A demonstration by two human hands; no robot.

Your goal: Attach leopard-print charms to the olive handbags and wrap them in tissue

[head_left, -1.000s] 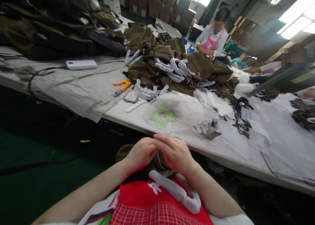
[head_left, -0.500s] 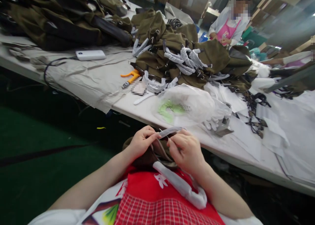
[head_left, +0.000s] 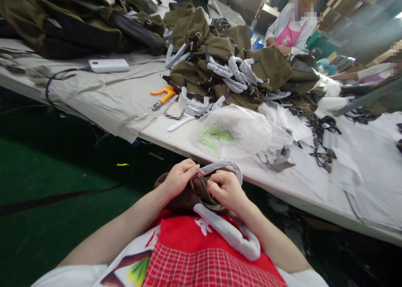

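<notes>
An olive-green bag (head_left: 180,201) rests against my lap, its mouth facing up. My left hand (head_left: 182,177) is closed in a pinch on the far left of the bag's rim, and a small metal piece shows at the fingertips. Across the opening, my right hand (head_left: 228,190) has its fingers curled at the bag's right edge; exactly what lies between them is hidden. One handle (head_left: 234,166), in pale grey wrapping, arches behind my right hand. The other wrapped handle (head_left: 228,230) hangs over my red apron (head_left: 176,236).
Beyond the bag runs a white table (head_left: 150,130). On it are a plastic bag (head_left: 245,132) with green print, an orange-handled air gun (head_left: 166,95), a white power bank (head_left: 109,65) and heaped olive bags (head_left: 216,65). A person in a pink apron (head_left: 287,34) stands across the table.
My right hand has lowered slightly from the far handle toward the bag's rim. That handle now bows up behind it. My left hand keeps its pinch.
</notes>
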